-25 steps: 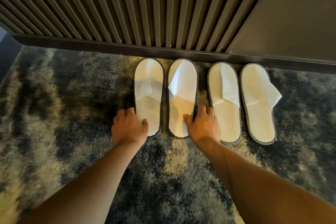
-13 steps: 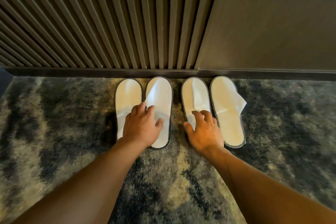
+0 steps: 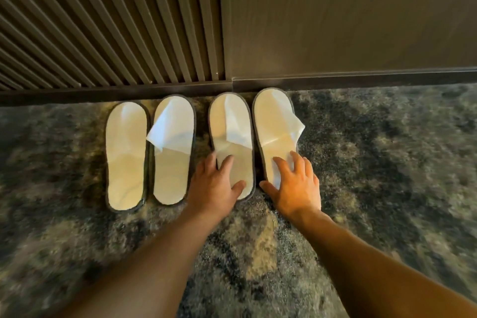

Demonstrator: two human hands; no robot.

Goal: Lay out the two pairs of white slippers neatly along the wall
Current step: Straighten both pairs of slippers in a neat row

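Two bare forearms in view w/ both hands, no sleeves visible up to the frame edge. Left hand (image 3: 213,186) and right hand (image 3: 296,188): no rings, watch, bands or gloves on either. Fingers (image 3: 299,160) bare, nails short as far as can be told; edges blurred.

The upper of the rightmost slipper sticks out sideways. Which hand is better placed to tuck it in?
Probably the right hand: it lies on the rightmost slipper, just below the flap. The left hand rests on the next slipper.
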